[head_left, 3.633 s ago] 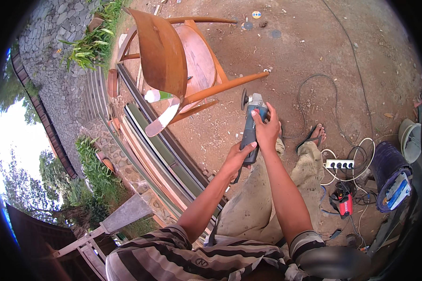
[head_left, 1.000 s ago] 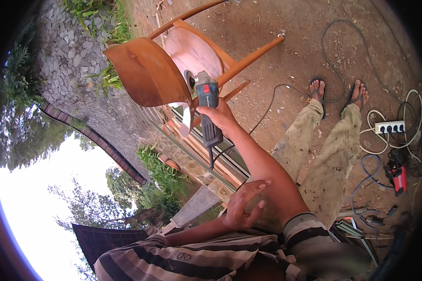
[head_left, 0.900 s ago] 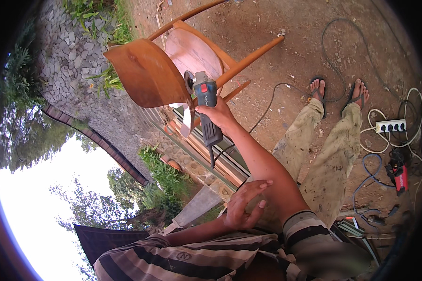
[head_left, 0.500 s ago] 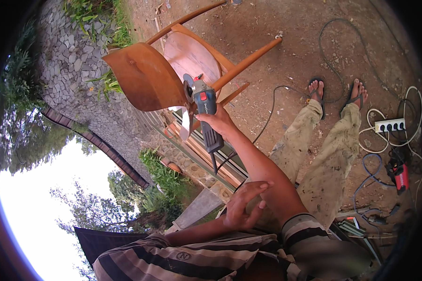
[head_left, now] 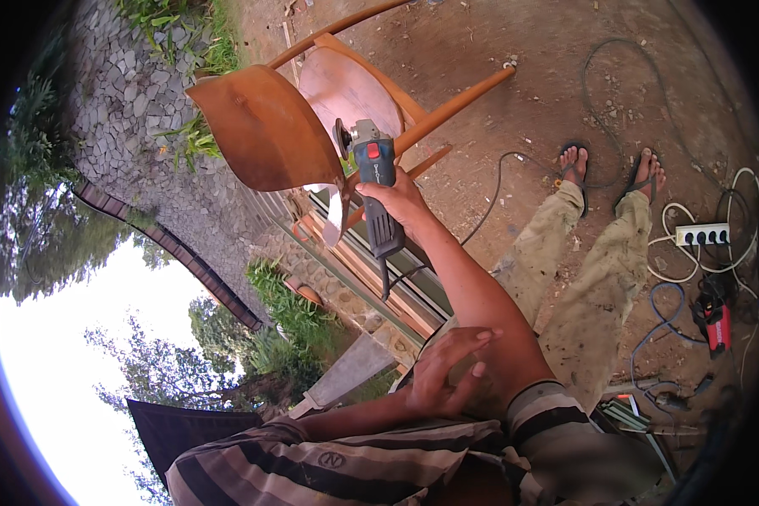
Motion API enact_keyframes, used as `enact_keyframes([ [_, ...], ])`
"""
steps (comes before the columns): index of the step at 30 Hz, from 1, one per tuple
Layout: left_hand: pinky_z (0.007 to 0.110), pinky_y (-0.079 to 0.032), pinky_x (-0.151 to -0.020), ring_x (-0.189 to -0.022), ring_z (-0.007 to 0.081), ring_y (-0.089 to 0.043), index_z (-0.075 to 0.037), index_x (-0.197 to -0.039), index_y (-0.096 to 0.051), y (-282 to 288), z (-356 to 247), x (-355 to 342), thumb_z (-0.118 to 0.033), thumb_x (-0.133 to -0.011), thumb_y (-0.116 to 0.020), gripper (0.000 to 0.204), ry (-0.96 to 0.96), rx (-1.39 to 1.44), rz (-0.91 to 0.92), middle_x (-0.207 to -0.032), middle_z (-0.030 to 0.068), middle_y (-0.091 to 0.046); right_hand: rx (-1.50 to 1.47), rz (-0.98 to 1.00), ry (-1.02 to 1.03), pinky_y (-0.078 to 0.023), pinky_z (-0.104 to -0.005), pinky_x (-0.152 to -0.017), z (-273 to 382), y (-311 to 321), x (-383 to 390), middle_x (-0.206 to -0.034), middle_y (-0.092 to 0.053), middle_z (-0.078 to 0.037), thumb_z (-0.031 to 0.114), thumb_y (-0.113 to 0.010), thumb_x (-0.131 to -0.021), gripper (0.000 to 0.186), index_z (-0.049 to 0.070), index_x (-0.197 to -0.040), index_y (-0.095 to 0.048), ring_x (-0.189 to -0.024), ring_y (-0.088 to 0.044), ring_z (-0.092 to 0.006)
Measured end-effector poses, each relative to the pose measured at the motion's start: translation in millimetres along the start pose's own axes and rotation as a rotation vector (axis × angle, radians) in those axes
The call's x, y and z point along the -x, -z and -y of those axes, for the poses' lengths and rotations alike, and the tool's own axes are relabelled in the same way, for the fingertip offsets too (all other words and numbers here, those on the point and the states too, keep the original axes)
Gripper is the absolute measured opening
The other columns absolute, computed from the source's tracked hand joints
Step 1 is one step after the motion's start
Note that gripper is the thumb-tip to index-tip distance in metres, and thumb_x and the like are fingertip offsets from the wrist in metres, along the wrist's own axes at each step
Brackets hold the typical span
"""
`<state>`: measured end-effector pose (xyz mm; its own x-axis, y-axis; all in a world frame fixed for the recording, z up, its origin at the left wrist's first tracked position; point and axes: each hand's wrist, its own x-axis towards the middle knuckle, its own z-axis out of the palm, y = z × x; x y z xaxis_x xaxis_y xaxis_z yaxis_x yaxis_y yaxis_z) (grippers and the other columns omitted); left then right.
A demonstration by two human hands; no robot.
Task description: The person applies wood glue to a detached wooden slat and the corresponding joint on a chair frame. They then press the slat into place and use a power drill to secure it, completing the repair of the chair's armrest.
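Observation:
My right hand (head_left: 396, 201) is closed around the body of a blue and dark grey angle grinder (head_left: 374, 160). The grinder's disc (head_left: 341, 137) sits close beside the curved brown backrest (head_left: 266, 126) of a wooden chair; whether they touch I cannot tell. Behind the grinder, the pale seat (head_left: 346, 91) shows within the chair frame. A rear cord leaves the grinder. With fingers stretched out and nothing held, my left hand (head_left: 451, 364) lies over or against my right forearm near the elbow.
Dirt ground holds a white power strip (head_left: 702, 234) with looped cords and a red and black power tool (head_left: 717, 325). My sandaled feet (head_left: 573, 164) stand near a long cable (head_left: 594, 63). Wooden boards (head_left: 396, 291) lie beyond the grinder, before a stone-paved slope (head_left: 126, 93).
My right hand has shifted the grinder slightly up and to the right, and turned it so its disc shows more edge-on. My left hand stays by the right forearm.

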<state>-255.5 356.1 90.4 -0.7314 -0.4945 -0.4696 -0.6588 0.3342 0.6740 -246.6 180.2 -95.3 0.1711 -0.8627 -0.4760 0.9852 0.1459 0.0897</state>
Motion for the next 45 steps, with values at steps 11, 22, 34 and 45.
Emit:
enact_keyframes([
  [11,0.045,-0.057,-0.096,-0.116,0.0367,-0.067,0.006,-0.144,-0.045,-5.1,2.3,3.3,0.009,-0.097,-0.056,0.048,0.012,0.044,0.024,-0.131,0.0323,-0.063,0.038,0.087,0.07,-0.059,-0.0337,-0.052,-20.7,14.0,5.2,-0.086,-0.064,-0.006,0.02,-0.082,-0.084,0.047,0.007,-0.119,-0.054,-0.062,-0.069,-0.0187],
  [22,0.046,-0.059,-0.092,-0.115,0.0388,-0.068,0.006,-0.143,-0.044,5.4,-15.4,-20.5,0.006,-0.097,-0.055,0.048,-0.171,-0.048,-0.01,-0.125,0.0324,-0.065,0.2,0.01,0.171,-0.058,-0.0331,-0.058,-50.1,10.4,12.5,-0.092,-0.065,-0.007,0.016,-0.081,-0.086,0.046,0.004,-0.121,-0.054,-0.068,-0.067,-0.0165],
  [34,0.05,-0.043,-0.111,-0.134,0.0473,-0.054,-0.002,-0.154,-0.034,307.6,71.3,-219.1,-0.036,-0.097,-0.071,0.077,0.212,-1.006,-0.916,-0.146,0.0306,-0.054,0.182,-0.071,0.12,-0.062,-0.0343,-0.056,-56.5,9.8,32.6,-0.095,-0.063,-0.007,0.013,-0.081,-0.087,0.049,0.006,-0.124,-0.049,-0.064,-0.069,-0.0179],
  [45,0.052,-0.05,-0.103,-0.119,0.0482,-0.065,-0.012,-0.16,-0.029,337.5,107.3,-225.7,-0.024,-0.097,-0.061,0.072,0.378,-0.949,-0.772,-0.132,0.0291,-0.066,0.12,-0.074,0.126,-0.061,-0.0338,-0.054,-42.5,2.4,33.6,-0.091,-0.062,-0.007,0.011,-0.08,-0.087,0.045,0.005,-0.118,-0.048,-0.064,-0.068,-0.0168],
])
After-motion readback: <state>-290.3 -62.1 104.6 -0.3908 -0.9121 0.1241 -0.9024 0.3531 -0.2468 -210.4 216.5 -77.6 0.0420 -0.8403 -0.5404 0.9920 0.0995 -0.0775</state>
